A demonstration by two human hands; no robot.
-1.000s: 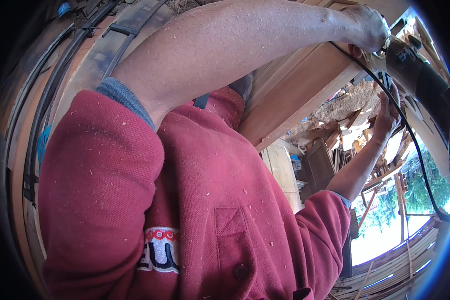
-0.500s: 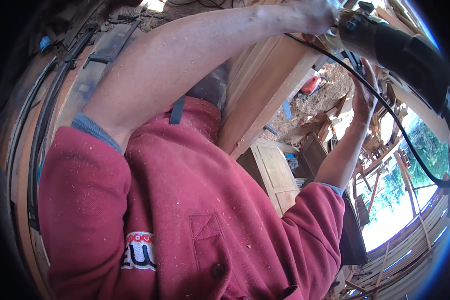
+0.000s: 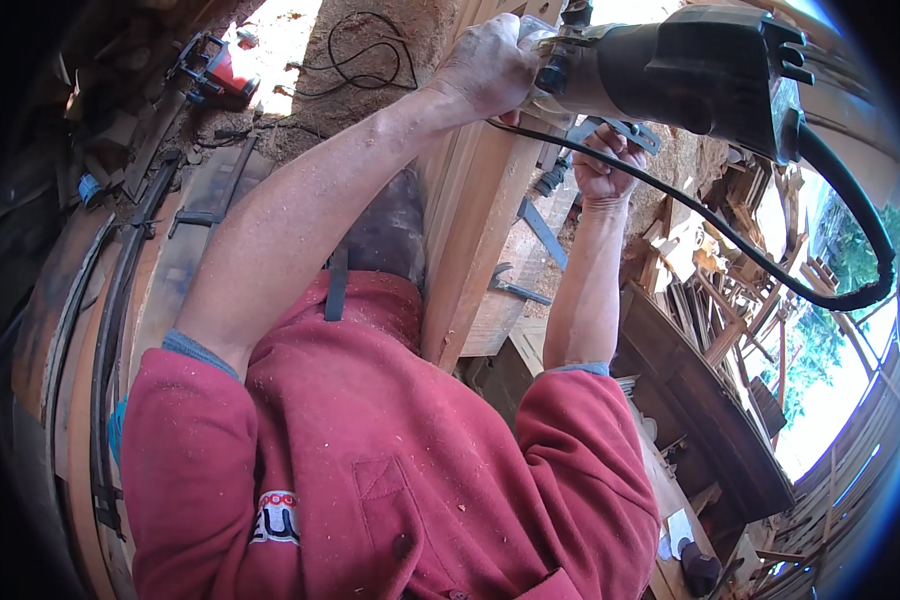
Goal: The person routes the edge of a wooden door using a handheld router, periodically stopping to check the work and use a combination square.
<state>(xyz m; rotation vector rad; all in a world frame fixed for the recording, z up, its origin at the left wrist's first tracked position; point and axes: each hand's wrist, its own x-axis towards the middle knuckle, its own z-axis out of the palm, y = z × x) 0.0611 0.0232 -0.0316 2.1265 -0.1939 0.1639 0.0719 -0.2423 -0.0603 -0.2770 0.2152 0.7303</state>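
Note:
A corded router with a dark motor body and a clear base lies on its side over a long wooden beam. My left hand is closed around the router's base end, its fingertips partly hidden behind it. Lower and to the right, my right hand has its fingers curled around a flat slotted metal guide just under the router. The router's black cord hangs in a loop past my right wrist.
On the ground at the far left sits a red power tool, near a coiled black cable. Clamped boards stand along my left. A metal square and a clamp lie right of the beam. Scrap wood is heaped farther right.
The router and both my hands have shifted left in view, and the router now lies more level. More of the right hand and the slotted guide shows.

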